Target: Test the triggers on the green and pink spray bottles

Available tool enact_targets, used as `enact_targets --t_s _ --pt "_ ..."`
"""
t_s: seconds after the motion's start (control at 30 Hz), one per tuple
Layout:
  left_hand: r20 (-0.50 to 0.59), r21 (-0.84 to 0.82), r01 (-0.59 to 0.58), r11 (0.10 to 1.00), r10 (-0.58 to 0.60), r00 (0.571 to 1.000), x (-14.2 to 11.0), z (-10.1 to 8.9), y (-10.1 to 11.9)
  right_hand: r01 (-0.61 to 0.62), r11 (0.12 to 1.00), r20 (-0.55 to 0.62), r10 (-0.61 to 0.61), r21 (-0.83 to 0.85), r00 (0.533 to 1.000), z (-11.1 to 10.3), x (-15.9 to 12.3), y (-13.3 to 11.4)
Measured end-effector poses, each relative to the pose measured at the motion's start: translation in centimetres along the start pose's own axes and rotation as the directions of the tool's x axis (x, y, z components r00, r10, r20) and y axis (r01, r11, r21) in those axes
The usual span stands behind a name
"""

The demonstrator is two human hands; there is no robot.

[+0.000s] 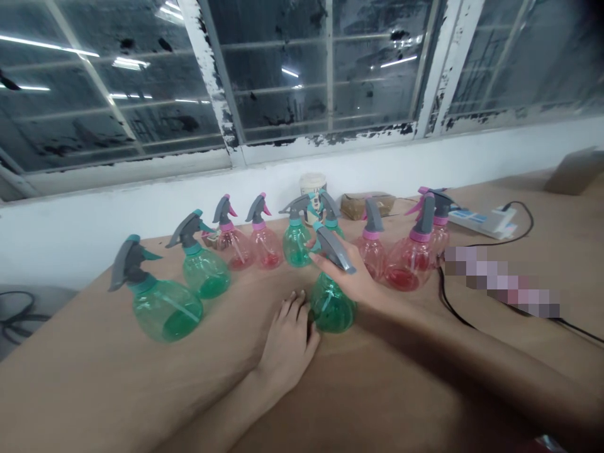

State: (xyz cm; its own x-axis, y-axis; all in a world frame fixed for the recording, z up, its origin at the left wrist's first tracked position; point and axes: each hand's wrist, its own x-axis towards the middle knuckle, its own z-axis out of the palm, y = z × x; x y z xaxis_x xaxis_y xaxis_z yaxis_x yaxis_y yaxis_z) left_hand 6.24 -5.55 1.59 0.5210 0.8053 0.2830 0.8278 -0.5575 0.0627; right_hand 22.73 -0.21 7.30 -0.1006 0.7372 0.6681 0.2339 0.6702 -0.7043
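A green spray bottle (pixel 333 306) with a grey trigger head stands on the wooden table in front of me. My right hand (pixel 352 267) is wrapped round its neck just below the head, with part of the grip hidden behind the bottle. Palm down, my left hand (pixel 289 340) lies on the tabletop with its fingers stretched out. Its thumb and fingertips are close beside the bottle's base; whether they touch it I cannot tell. Just behind are another green bottle (pixel 297 244) and a pink bottle (pixel 371 251), close to my right hand.
Green spray bottles (pixel 167 311) and pink ones (pixel 408 267) stand in an arc across the table (pixel 236 384). A paper cup (pixel 312 184) and a brown package (pixel 368 206) are by the wall. A white power strip (pixel 486 221) and black cables lie at right.
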Motion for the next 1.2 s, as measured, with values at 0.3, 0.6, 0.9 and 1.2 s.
enact_targets --t_s 0.3,0.6,0.9,1.2 --pt "0.016 -0.002 0.007 1.000 -0.007 1.000 0.0 -0.1 0.1 0.003 1.000 0.009 -0.003 -0.025 1.000 -0.2 0.1 -0.1" --pt "-0.003 0.003 0.007 1.000 -0.007 1.000 -0.1 0.2 0.0 -0.009 0.997 0.025 0.011 -0.077 1.000 -1.0 0.0 -0.9" --pt "-0.001 -0.016 0.007 1.000 -0.007 1.000 -0.1 0.2 0.1 -0.022 0.998 0.086 0.027 -0.053 0.996 -1.0 0.2 -0.9" --pt "-0.020 -0.067 0.029 0.997 -0.031 0.999 -0.1 0.4 -0.1 -0.070 0.996 0.081 0.066 0.047 0.994 -0.4 -0.2 -0.2"
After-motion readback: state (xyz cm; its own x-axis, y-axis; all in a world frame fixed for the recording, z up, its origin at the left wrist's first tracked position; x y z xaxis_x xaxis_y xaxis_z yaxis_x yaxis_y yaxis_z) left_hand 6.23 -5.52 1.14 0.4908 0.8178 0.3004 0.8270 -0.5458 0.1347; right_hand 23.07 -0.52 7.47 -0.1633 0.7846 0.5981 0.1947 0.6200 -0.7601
